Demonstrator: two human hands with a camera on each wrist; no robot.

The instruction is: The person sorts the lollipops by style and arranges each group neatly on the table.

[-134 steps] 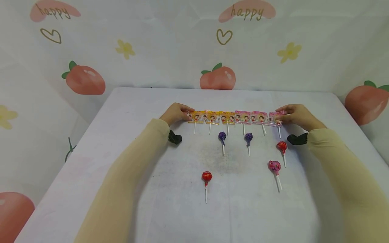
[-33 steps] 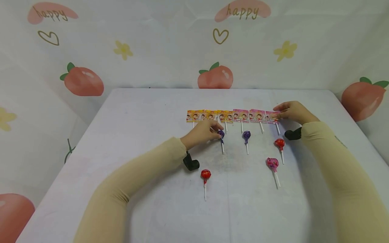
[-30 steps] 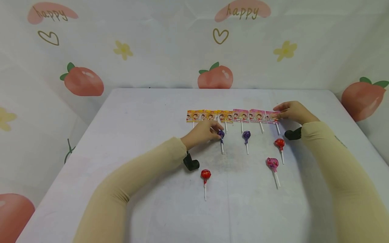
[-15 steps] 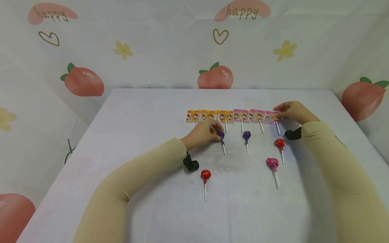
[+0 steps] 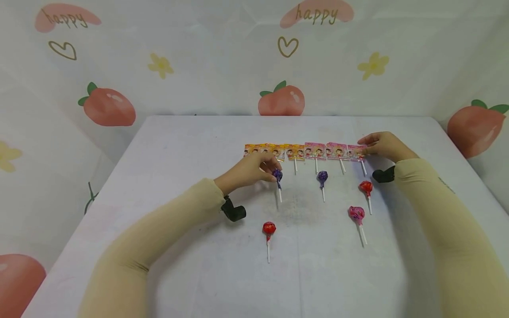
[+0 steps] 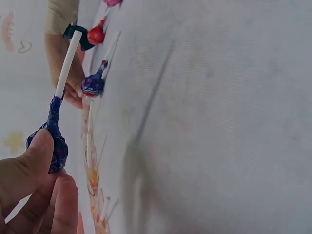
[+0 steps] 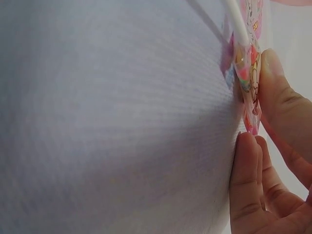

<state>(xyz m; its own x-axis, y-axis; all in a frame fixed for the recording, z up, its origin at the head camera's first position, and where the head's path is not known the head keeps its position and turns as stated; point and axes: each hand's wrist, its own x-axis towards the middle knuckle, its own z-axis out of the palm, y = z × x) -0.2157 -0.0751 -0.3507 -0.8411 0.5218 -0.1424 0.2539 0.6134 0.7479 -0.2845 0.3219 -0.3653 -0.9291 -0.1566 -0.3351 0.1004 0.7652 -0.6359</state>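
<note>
My left hand (image 5: 251, 171) pinches a purple-wrapped lollipop (image 6: 54, 131) by its candy head between thumb and fingers. In the left wrist view it is raised off the table, white stick up and its shadow beside it. My right hand (image 5: 387, 146) stays at the right end of a row of flat-packed lollipops, thumb and fingers at the edge of the last pink packet (image 7: 249, 73). The row has yellow packets (image 5: 295, 152) on the left and pink packets (image 5: 337, 151) on the right. My left hand hides part of the yellow ones. A second purple lollipop (image 5: 322, 176) lies below the row.
A red lollipop (image 5: 269, 228) lies at the front middle of the white table (image 5: 199, 282). Another red lollipop (image 5: 366, 187) and a pink lollipop (image 5: 356, 213) lie at the right, near my right sleeve (image 5: 433, 194). A fruit-printed cloth (image 5: 222, 57) hangs behind.
My left hand left the row's left end, took hold of the left purple lollipop, and has now lifted it and moved it left. My right hand has stayed at the pink packet.
</note>
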